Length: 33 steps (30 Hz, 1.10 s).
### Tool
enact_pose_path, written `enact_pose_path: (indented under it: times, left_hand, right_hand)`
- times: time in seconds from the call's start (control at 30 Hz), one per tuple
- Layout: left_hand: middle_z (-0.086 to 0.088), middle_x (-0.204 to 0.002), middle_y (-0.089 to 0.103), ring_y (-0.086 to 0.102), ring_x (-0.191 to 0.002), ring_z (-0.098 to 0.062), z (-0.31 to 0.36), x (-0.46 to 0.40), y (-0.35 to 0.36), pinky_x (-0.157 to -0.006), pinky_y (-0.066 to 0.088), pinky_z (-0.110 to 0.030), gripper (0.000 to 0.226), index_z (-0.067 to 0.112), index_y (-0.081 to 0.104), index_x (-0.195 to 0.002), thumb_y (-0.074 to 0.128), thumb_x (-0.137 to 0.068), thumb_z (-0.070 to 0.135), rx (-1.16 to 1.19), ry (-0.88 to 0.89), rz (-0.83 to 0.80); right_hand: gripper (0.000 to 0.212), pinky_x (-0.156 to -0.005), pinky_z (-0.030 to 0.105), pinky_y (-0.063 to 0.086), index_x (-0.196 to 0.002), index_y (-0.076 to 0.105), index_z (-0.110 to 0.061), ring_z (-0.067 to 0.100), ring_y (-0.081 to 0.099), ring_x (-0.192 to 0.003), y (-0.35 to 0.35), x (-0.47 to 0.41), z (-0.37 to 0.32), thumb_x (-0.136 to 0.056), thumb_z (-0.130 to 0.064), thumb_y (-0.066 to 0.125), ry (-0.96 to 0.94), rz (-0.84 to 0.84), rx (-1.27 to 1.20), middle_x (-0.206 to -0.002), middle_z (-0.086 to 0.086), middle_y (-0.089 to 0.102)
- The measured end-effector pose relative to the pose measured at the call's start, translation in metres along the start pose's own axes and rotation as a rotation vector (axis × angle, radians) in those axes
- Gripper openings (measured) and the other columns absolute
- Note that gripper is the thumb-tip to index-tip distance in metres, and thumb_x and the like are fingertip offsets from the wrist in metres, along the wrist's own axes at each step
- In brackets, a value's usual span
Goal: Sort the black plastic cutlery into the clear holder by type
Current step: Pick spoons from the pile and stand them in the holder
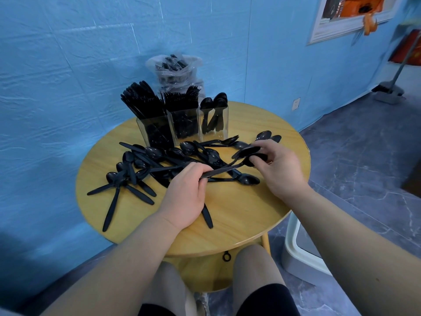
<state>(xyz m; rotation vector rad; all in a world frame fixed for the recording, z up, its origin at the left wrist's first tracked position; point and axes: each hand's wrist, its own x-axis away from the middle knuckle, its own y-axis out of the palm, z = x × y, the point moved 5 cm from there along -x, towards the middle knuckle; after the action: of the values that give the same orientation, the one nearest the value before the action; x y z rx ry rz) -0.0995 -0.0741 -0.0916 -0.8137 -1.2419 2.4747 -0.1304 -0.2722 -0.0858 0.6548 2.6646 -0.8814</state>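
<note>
A round wooden worktop (239, 215) is standing against a blue wall (68, 65). On its left part, loose black spoons (127, 176) are lying in a scattered heap, handles pointing various ways. Behind the heap, at the far edge, a clear holder (182, 124) with three compartments is standing upright: the left one is holding knives (141, 99), the middle one forks (182, 99), the right one a few spoons, bowls up. A clear plastic bag (174, 69) with more black cutlery is sitting behind the holder. Near the centre, the left hand (184, 192) is curling its fingers around the handle ends of a small bunch of spoons (227, 168). To the right, the right hand (278, 165) is pinching the bowl ends of that same bunch between thumb and fingers. Further right, a grey floor (353, 156) is showing, with a white stool (298, 252) beside the worktop.
</note>
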Motion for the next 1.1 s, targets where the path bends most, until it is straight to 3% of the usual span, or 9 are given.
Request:
enact_pose_path:
  times: [0.1, 0.27, 0.33, 0.43, 0.57, 0.67, 0.77, 0.9, 1.1]
  left_hand:
    - [0.014, -0.099, 0.049, 0.045, -0.088, 0.000, 0.000, 0.000, 0.000, -0.081, 0.035, -0.009, 0.028, 0.018, 0.058, -0.118, 0.046, -0.096, 0.007, -0.011, -0.001, -0.016]
    - [0.016, -0.096, 0.052, 0.046, -0.090, -0.004, 0.003, 0.001, -0.001, -0.083, 0.040, -0.020, 0.035, 0.023, 0.056, -0.127, 0.049, -0.092, 0.022, -0.074, 0.015, -0.009]
    - [0.009, -0.101, 0.062, 0.053, -0.095, -0.010, 0.003, 0.001, 0.000, -0.082, 0.040, -0.022, 0.032, 0.022, 0.060, -0.125, 0.045, -0.097, 0.026, -0.135, 0.027, 0.011]
    - [0.004, -0.101, 0.062, 0.057, -0.095, -0.014, -0.002, -0.002, -0.001, -0.080, 0.045, -0.026, 0.029, 0.017, 0.063, -0.117, 0.040, -0.100, 0.021, -0.161, -0.050, 0.057]
    - [0.008, -0.095, 0.056, 0.053, -0.087, -0.011, -0.011, -0.004, -0.005, -0.072, 0.040, -0.024, 0.028, 0.016, 0.062, -0.112, 0.038, -0.101, 0.021, -0.151, -0.144, 0.132]
    - [0.005, -0.099, 0.060, 0.054, -0.092, -0.013, -0.011, -0.004, -0.005, -0.075, 0.041, -0.025, 0.028, 0.017, 0.063, -0.113, 0.038, -0.101, 0.022, -0.148, -0.145, 0.135]
    - [0.005, -0.100, 0.061, 0.051, -0.094, -0.013, -0.011, -0.004, -0.005, -0.078, 0.040, -0.025, 0.029, 0.017, 0.063, -0.115, 0.038, -0.101, 0.023, -0.152, -0.132, 0.133]
    - [0.011, -0.094, 0.055, 0.047, -0.094, -0.012, -0.010, -0.003, -0.005, -0.082, 0.041, -0.028, 0.030, 0.020, 0.063, -0.116, 0.037, -0.101, 0.024, -0.157, -0.103, 0.112]
    - [0.012, -0.094, 0.054, 0.048, -0.092, -0.009, -0.008, -0.003, -0.004, -0.083, 0.042, -0.029, 0.030, 0.019, 0.062, -0.118, 0.037, -0.100, 0.020, -0.129, -0.080, 0.077]
  right_hand:
    - [0.007, -0.066, 0.004, 0.038, -0.092, 0.069, -0.017, 0.001, 0.053, -0.075, -0.004, -0.002, -0.003, -0.085, -0.020, 0.069, -0.080, 0.045, 0.129, -0.089, -0.006, 0.060]
    - [0.016, -0.058, 0.010, 0.036, -0.078, 0.069, -0.010, 0.006, 0.049, -0.066, -0.003, -0.004, -0.006, -0.080, -0.025, 0.074, -0.191, -0.007, 0.264, -0.080, -0.003, 0.055]
    - [0.017, -0.058, 0.010, 0.037, -0.082, 0.069, -0.011, 0.006, 0.050, -0.066, -0.002, -0.003, -0.008, -0.080, -0.027, 0.074, -0.212, -0.006, 0.280, -0.080, -0.006, 0.054]
    - [0.031, -0.062, 0.013, 0.043, -0.101, 0.061, -0.022, 0.005, 0.056, -0.075, -0.003, 0.003, -0.007, -0.077, -0.036, 0.075, -0.122, -0.039, 0.219, -0.089, -0.012, 0.057]
    - [0.032, -0.069, 0.020, 0.040, -0.103, 0.060, -0.026, 0.005, 0.053, -0.087, 0.010, 0.012, -0.002, -0.078, -0.043, 0.072, -0.070, -0.348, 0.419, -0.092, -0.016, 0.053]
    - [0.027, -0.070, 0.021, 0.037, -0.110, 0.064, -0.025, 0.007, 0.050, -0.084, 0.011, 0.013, -0.004, -0.087, -0.040, 0.063, -0.129, -0.384, 0.518, -0.093, -0.011, 0.057]
    - [0.022, -0.070, 0.026, 0.040, -0.110, 0.067, -0.022, 0.012, 0.054, -0.085, 0.010, 0.015, -0.007, -0.092, -0.030, 0.056, -0.231, -0.322, 0.592, -0.092, -0.007, 0.064]
    - [0.018, -0.070, 0.033, 0.052, -0.099, 0.072, -0.013, 0.019, 0.063, -0.082, 0.005, 0.013, -0.010, -0.087, -0.007, 0.061, -0.355, -0.138, 0.474, -0.090, 0.002, 0.069]
    - [0.011, -0.069, 0.017, 0.049, -0.095, 0.068, -0.014, 0.009, 0.055, -0.077, 0.004, 0.007, -0.015, -0.085, -0.011, 0.068, -0.242, 0.051, 0.205, -0.089, -0.004, 0.059]
